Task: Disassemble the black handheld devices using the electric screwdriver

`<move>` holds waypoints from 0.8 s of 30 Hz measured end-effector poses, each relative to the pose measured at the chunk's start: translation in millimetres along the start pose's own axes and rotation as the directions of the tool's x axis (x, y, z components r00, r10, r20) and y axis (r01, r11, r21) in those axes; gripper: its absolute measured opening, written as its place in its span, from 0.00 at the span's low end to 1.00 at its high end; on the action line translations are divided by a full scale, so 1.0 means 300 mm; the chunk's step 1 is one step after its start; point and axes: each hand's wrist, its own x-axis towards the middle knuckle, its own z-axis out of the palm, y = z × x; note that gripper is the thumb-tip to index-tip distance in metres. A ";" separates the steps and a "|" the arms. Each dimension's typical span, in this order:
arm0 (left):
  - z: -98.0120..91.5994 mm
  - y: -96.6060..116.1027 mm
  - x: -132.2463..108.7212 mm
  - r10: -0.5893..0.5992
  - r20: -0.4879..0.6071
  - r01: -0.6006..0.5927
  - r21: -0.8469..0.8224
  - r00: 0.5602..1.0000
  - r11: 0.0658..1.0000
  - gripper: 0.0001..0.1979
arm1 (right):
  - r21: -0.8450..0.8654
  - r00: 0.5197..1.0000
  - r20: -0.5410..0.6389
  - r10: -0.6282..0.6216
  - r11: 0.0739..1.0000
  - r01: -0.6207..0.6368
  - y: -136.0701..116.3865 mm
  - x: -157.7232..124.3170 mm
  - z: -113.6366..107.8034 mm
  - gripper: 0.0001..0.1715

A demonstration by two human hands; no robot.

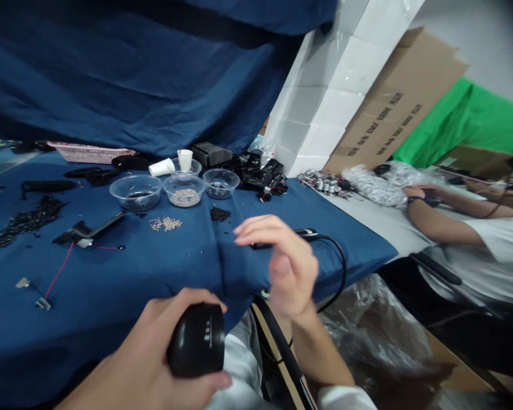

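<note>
My left hand (154, 347) is wrapped round a black rounded plastic housing (199, 340) with small pale markings, near the front edge of the cloth. To its right, my right hand (284, 262) is raised with the fingers bent and stretched to the left, blurred a little. Nothing shows in it. Partly hidden behind that hand lies a black electric screwdriver (306, 234) with a cord. A small pile of black screws (219, 213) and a pile of silver screws (166, 223) lie on the blue cloth (192, 267).
Clear plastic bowls (135, 185) with small parts stand behind the piles, beside white paper cups (184, 159). A black bracket part (89, 232) with red wires lies left. A pink basket (92, 152) is at the back. Another person's arm (436, 221) is at right.
</note>
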 end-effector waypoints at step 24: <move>0.261 0.057 0.187 0.081 -0.420 -0.359 -0.641 0.904 0.678 0.38 | -0.581 0.942 0.161 -0.294 0.744 0.331 0.091 -0.179 -0.114 0.21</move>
